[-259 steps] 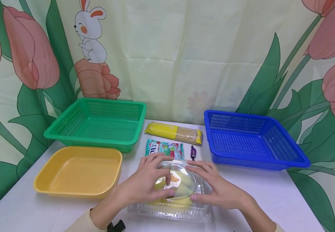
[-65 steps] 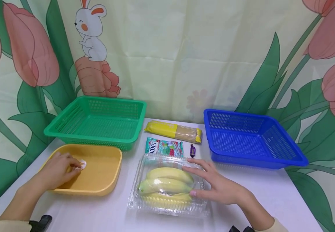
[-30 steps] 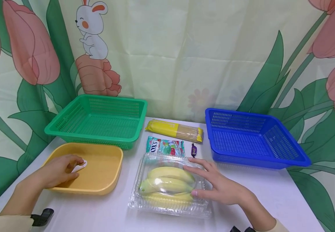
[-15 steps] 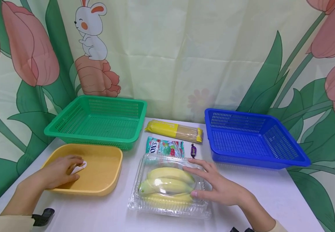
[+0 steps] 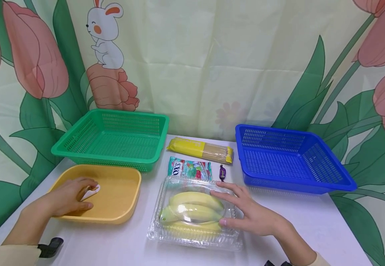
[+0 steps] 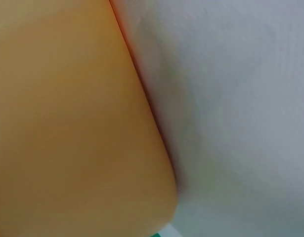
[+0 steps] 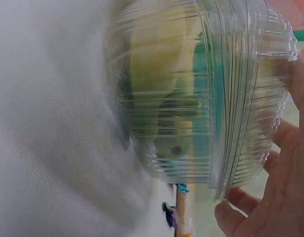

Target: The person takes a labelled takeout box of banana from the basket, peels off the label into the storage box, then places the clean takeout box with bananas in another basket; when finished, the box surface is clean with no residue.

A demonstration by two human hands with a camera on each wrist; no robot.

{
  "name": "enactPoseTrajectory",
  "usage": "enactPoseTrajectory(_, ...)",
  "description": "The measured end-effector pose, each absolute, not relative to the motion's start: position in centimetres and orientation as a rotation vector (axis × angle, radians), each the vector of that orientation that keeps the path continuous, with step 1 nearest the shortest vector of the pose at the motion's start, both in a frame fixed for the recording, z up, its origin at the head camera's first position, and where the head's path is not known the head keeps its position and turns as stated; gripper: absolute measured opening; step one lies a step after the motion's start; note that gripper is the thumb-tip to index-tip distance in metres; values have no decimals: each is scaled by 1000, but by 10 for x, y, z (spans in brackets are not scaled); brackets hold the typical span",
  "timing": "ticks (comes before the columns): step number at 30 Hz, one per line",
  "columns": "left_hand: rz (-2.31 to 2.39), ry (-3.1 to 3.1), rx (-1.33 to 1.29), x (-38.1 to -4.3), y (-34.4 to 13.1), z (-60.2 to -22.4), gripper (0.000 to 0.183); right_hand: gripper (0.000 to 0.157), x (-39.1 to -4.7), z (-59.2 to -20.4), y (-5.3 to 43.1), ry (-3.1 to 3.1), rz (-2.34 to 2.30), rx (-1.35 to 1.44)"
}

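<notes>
My left hand [image 5: 67, 197] is inside the yellow tray [image 5: 119, 195], its fingers bent over a white round sticker [image 5: 92, 191] with a banana print. The thumb stands apart from it; whether the fingers hold or only touch the sticker is hidden. My right hand [image 5: 252, 214] rests with spread fingers on the right side of the clear plastic clamshell box [image 5: 192, 242]. Several bananas [image 5: 192, 212] lie in the closed box. In the right wrist view, bananas [image 7: 159, 64] show through the ribbed wall, with my right hand [image 7: 280, 182] along the lid side.
A green basket [image 5: 112, 162] stands behind the yellow tray, and a blue basket [image 5: 292, 186] at the right. Beyond the box lie a candy bag [image 5: 189, 169], a purple-wrapped candy [image 5: 222, 173] and a yellow pack of noodles [image 5: 200, 149]. A printed curtain [image 5: 185, 66] hangs behind the table.
Earlier, the sticker was on the box lid with both hands there. My left hand has carried it into the yellow tray. Lately its thumb has shifted slightly away; the right hand stays put.
</notes>
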State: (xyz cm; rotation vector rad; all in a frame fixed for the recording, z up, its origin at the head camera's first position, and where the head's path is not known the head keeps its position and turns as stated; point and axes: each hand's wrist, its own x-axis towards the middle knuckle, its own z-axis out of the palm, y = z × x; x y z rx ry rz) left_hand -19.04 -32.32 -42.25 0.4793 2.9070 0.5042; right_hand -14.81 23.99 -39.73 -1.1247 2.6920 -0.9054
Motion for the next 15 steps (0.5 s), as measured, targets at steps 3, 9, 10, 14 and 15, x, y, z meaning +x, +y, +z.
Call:
enactPoseTrajectory(3, 524, 2905, 507, -192, -322, -423, 66, 64, -148, -397, 241, 2689, -911, -1114)
enactPoseTrajectory(9, 546, 2885, 507, -192, -323, -423, 63, 65, -150, -396, 240, 2678, -905, -1092)
enactPoseTrajectory(10, 549, 2881, 503, -193, -324, -423, 62, 66, -151, -396, 240, 2674, -905, -1083)
enactPoseTrajectory(14, 562, 2877, 492, -194, -325, -419, 65, 66, -153, -393, 240, 2659, -911, -1070)
enactPoseTrajectory(15, 567, 2886, 497, -194, -325, -416, 67, 66, -153, -392, 240, 2659, -912, -1071)
